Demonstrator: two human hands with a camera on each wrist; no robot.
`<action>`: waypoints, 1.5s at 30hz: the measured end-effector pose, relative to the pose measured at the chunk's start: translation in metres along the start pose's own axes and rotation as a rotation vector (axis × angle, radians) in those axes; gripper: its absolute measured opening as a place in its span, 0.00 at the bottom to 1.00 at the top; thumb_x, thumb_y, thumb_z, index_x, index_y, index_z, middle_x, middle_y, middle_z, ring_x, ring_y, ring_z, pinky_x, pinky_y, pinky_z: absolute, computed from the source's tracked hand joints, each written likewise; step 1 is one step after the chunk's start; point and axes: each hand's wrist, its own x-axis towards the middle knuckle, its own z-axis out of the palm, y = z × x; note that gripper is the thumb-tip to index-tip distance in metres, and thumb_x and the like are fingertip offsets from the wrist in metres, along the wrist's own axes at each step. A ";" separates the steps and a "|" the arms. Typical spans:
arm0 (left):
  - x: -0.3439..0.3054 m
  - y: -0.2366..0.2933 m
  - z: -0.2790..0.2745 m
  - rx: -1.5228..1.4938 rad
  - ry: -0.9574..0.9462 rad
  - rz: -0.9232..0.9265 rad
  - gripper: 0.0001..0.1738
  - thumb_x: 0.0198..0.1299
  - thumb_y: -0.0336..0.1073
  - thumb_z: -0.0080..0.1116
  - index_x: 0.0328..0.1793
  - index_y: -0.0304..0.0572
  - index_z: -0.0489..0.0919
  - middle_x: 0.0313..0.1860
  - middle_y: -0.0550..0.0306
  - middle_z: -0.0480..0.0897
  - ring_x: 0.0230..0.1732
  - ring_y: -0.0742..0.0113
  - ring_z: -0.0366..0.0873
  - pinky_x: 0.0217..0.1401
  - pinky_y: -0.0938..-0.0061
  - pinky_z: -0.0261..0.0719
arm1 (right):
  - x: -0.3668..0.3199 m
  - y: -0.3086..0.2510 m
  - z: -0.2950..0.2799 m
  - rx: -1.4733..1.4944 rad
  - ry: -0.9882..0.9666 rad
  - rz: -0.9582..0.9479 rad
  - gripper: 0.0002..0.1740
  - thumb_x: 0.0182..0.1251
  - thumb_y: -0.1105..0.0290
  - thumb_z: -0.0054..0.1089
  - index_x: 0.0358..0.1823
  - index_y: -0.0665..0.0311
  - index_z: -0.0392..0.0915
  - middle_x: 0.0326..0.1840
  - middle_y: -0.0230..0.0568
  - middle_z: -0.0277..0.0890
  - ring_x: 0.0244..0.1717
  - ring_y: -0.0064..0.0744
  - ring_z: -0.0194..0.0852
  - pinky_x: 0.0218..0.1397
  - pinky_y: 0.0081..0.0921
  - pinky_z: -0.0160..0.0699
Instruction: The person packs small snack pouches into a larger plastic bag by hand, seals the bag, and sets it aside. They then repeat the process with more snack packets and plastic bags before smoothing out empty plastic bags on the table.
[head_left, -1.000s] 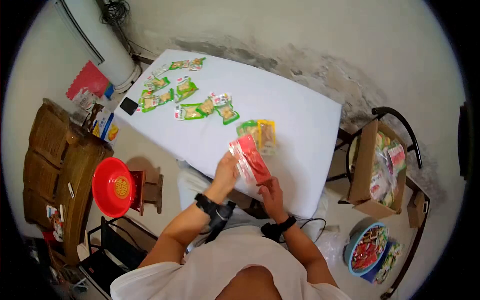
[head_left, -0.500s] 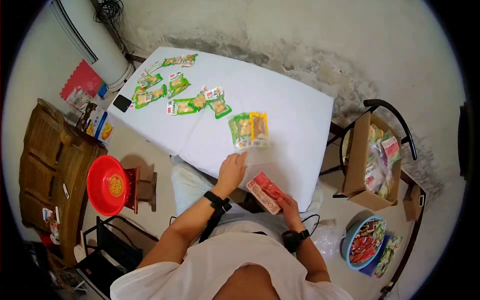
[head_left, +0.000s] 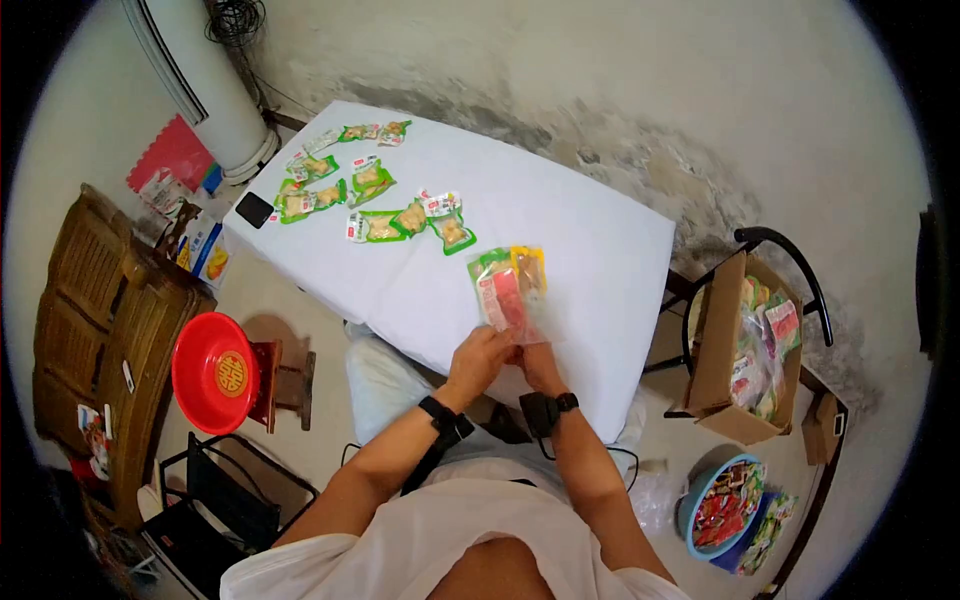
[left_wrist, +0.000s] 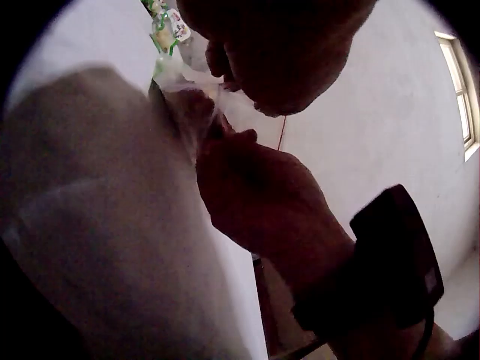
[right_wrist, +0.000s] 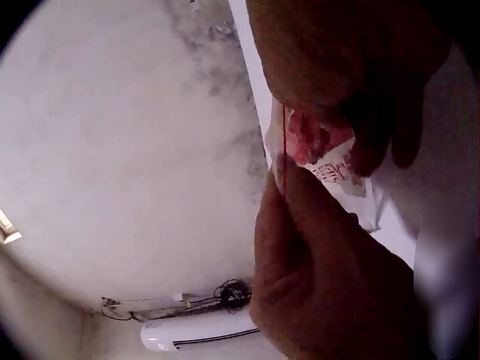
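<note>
In the head view, a clear plastic bag (head_left: 552, 322) lies at the table's near edge, with a red-and-white snack packet (head_left: 503, 297) inside it. Green packets (head_left: 486, 266) and a yellow packet (head_left: 529, 264) show beneath the red one, within the same bag. A thin red line runs along the bag's mouth in the right wrist view. My left hand (head_left: 478, 362) pinches that mouth between thumb and finger. Close beside it, my right hand (head_left: 542, 372) grips the bag's edge, its fingertips partly hidden behind the plastic.
Several green snack packets (head_left: 383, 227) and a black phone (head_left: 254, 210) lie on the white table (head_left: 590, 215). On the right stand a cardboard box (head_left: 722, 360) of packets and a blue basin (head_left: 690, 515). A red basin (head_left: 190, 372) stands left.
The red packet has gone from my right hand into the clear bag, over the other packets. My right hand has moved left to the bag's mouth, beside my left hand.
</note>
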 end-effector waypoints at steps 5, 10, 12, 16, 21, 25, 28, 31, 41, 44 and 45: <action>0.000 0.003 -0.002 -0.106 -0.028 -0.040 0.18 0.50 0.26 0.53 0.49 0.46 0.77 0.33 0.53 0.75 0.36 0.54 0.73 0.36 0.66 0.74 | 0.004 -0.033 0.032 0.007 0.068 -0.005 0.19 0.65 0.58 0.52 0.52 0.62 0.73 0.38 0.32 0.75 0.33 0.19 0.72 0.33 0.19 0.75; -0.002 -0.001 0.001 -0.143 0.060 -0.020 0.18 0.52 0.27 0.54 0.51 0.45 0.76 0.37 0.51 0.77 0.40 0.53 0.75 0.40 0.66 0.76 | 0.008 0.007 0.011 0.379 -0.006 -0.033 0.13 0.67 0.61 0.49 0.45 0.61 0.74 0.41 0.33 0.75 0.38 0.24 0.74 0.32 0.20 0.72; -0.003 -0.004 0.001 -0.154 0.058 -0.013 0.18 0.53 0.28 0.54 0.52 0.46 0.76 0.38 0.51 0.77 0.40 0.54 0.75 0.41 0.66 0.77 | 0.020 0.021 -0.002 0.318 -0.002 -0.056 0.12 0.67 0.63 0.49 0.44 0.62 0.74 0.41 0.36 0.76 0.39 0.27 0.75 0.33 0.23 0.73; -0.003 -0.006 0.006 -0.223 0.105 0.022 0.17 0.54 0.28 0.54 0.52 0.44 0.76 0.39 0.51 0.77 0.40 0.53 0.75 0.40 0.65 0.77 | 0.057 0.053 -0.036 -0.647 0.021 -0.407 0.09 0.64 0.67 0.48 0.40 0.62 0.74 0.38 0.44 0.76 0.38 0.39 0.76 0.35 0.34 0.73; 0.000 0.000 -0.002 -0.193 0.053 0.007 0.20 0.55 0.28 0.53 0.55 0.46 0.75 0.38 0.50 0.77 0.39 0.51 0.75 0.39 0.65 0.77 | 0.036 0.013 0.002 -0.799 0.060 -0.583 0.09 0.62 0.68 0.47 0.40 0.61 0.74 0.37 0.47 0.75 0.37 0.47 0.75 0.36 0.38 0.72; -0.005 -0.007 -0.002 -0.168 -0.089 0.018 0.23 0.57 0.30 0.52 0.60 0.49 0.71 0.36 0.50 0.75 0.37 0.51 0.74 0.39 0.64 0.76 | 0.037 0.016 -0.002 -1.178 0.108 -0.618 0.11 0.64 0.65 0.48 0.44 0.59 0.75 0.37 0.47 0.77 0.36 0.40 0.75 0.36 0.33 0.72; -0.006 -0.003 -0.006 -0.177 -0.120 0.002 0.23 0.57 0.30 0.52 0.61 0.48 0.70 0.35 0.50 0.74 0.38 0.50 0.73 0.40 0.64 0.75 | 0.033 0.009 0.004 -0.989 0.142 -0.411 0.14 0.65 0.61 0.50 0.44 0.61 0.76 0.35 0.43 0.77 0.32 0.33 0.73 0.34 0.30 0.71; -0.006 -0.001 -0.010 -0.206 -0.140 -0.008 0.21 0.57 0.31 0.53 0.58 0.47 0.72 0.35 0.49 0.74 0.38 0.50 0.73 0.39 0.63 0.74 | 0.043 0.023 0.004 -0.088 0.170 -0.137 0.16 0.64 0.61 0.53 0.44 0.67 0.74 0.37 0.40 0.77 0.33 0.31 0.76 0.34 0.27 0.74; 0.054 -0.124 -0.012 -0.445 0.214 -0.535 0.13 0.60 0.36 0.53 0.49 0.39 0.77 0.38 0.56 0.78 0.38 0.67 0.74 0.40 0.75 0.73 | -0.029 0.010 -0.009 -0.301 0.174 -0.114 0.13 0.66 0.62 0.53 0.40 0.66 0.77 0.34 0.35 0.77 0.30 0.23 0.74 0.33 0.20 0.73; 0.078 -0.161 0.003 -0.664 0.168 -0.739 0.16 0.59 0.36 0.54 0.50 0.34 0.76 0.40 0.56 0.78 0.40 0.70 0.73 0.41 0.75 0.73 | -0.043 0.006 -0.012 -0.259 0.140 -0.143 0.11 0.67 0.66 0.51 0.41 0.65 0.77 0.33 0.34 0.77 0.29 0.22 0.74 0.31 0.18 0.71; 0.087 -0.165 0.007 -0.693 0.169 -0.784 0.18 0.56 0.36 0.57 0.49 0.30 0.76 0.44 0.52 0.78 0.42 0.69 0.74 0.43 0.73 0.73 | -0.044 0.007 -0.014 -0.258 0.149 -0.143 0.11 0.67 0.66 0.50 0.41 0.65 0.77 0.34 0.34 0.77 0.30 0.22 0.74 0.31 0.18 0.71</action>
